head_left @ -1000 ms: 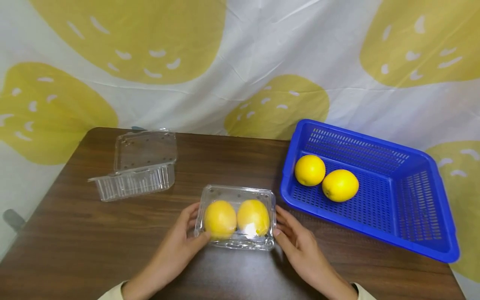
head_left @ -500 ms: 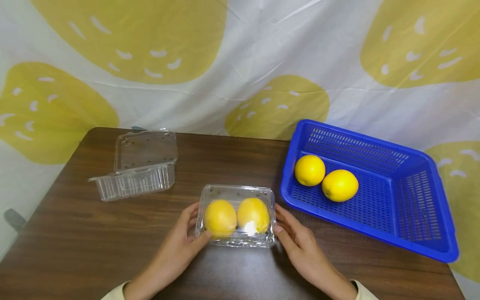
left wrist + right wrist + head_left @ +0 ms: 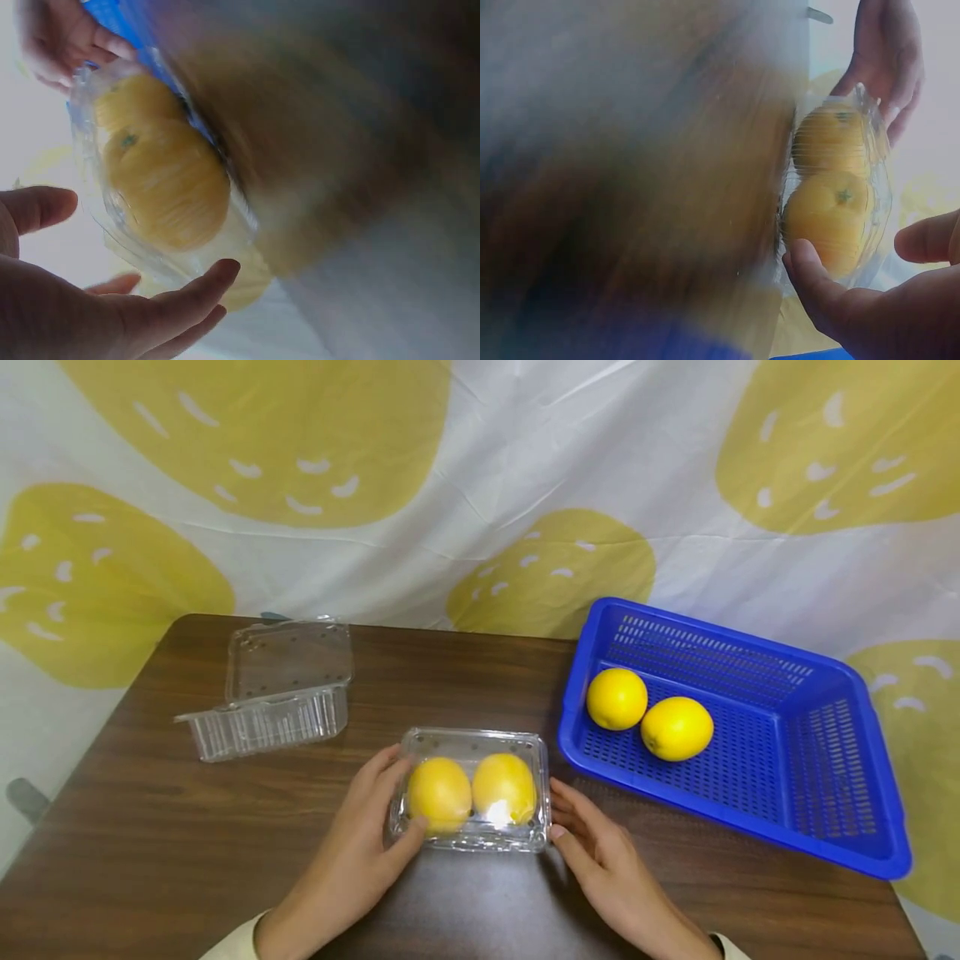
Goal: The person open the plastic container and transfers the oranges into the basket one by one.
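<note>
A clear plastic clamshell box (image 3: 476, 743), lid down, sits on the table between my hands with two yellow fruits inside, a left one (image 3: 440, 795) and a right one (image 3: 505, 789). They look like oranges or lemons; a green stem spot shows on one (image 3: 166, 184) in the left wrist view. My left hand (image 3: 369, 831) is at the box's left side, fingers spread and loosely bent, thumb near its front left corner. At the right side is my right hand (image 3: 600, 852), fingers along the wall and thumb near the front corner. Neither hand curls round the box.
A blue plastic basket (image 3: 750, 777) holding two yellow fruits, one (image 3: 617, 699) against its left wall and another (image 3: 677, 728) beside it, stands on the right. Another clear clamshell box (image 3: 270, 722), lid raised, is at back left. Behind the table (image 3: 187, 843) hangs a printed cloth (image 3: 510, 452).
My left hand has loosened from the box's left side, its fingers lifting and shifting slightly upward. The right hand stays beside the box almost unchanged. The box has barely moved.
</note>
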A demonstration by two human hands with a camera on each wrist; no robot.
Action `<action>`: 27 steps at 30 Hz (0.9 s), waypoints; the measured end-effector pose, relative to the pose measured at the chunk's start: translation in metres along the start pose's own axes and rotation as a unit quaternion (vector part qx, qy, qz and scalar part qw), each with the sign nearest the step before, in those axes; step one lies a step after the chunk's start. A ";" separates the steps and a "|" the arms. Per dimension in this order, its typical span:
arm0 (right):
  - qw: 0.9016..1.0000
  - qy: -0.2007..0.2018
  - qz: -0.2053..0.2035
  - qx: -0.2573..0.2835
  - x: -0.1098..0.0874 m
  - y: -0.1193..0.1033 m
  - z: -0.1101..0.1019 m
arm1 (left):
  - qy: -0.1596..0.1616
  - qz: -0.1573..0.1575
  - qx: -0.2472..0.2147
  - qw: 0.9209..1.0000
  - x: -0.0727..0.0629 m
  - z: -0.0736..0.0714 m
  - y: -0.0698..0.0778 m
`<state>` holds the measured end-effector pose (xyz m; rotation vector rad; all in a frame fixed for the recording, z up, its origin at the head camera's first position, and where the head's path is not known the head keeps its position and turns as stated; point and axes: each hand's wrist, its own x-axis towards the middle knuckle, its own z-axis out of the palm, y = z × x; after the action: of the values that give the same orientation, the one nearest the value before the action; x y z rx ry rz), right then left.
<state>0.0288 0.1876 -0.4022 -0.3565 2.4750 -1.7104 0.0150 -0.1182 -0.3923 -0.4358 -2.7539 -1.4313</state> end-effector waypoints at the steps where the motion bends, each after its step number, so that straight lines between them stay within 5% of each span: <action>1: 1.000 0.000 0.004 0.003 -0.001 0.000 0.000 | 0.003 0.018 0.019 1.000 0.000 0.001 0.000; 10: 1.000 0.014 0.012 0.016 -0.009 0.001 0.005 | 0.020 0.116 0.132 0.984 0.003 0.007 -0.002; 16: 0.999 0.022 -0.021 0.017 -0.013 0.005 0.008 | -0.009 0.166 0.176 0.970 0.010 0.010 0.000; 22: 0.999 0.033 -0.018 0.025 -0.015 0.007 0.012 | -0.035 0.201 0.242 0.949 0.019 0.017 0.009; 27: 0.999 0.030 -0.027 0.035 -0.014 0.007 0.013 | -0.048 0.236 0.300 0.923 0.024 0.022 0.016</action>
<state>0.0447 0.1817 -0.4145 -0.3731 2.4603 -1.8515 -0.0018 -0.0859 -0.3889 -1.0463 -2.6901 -0.4406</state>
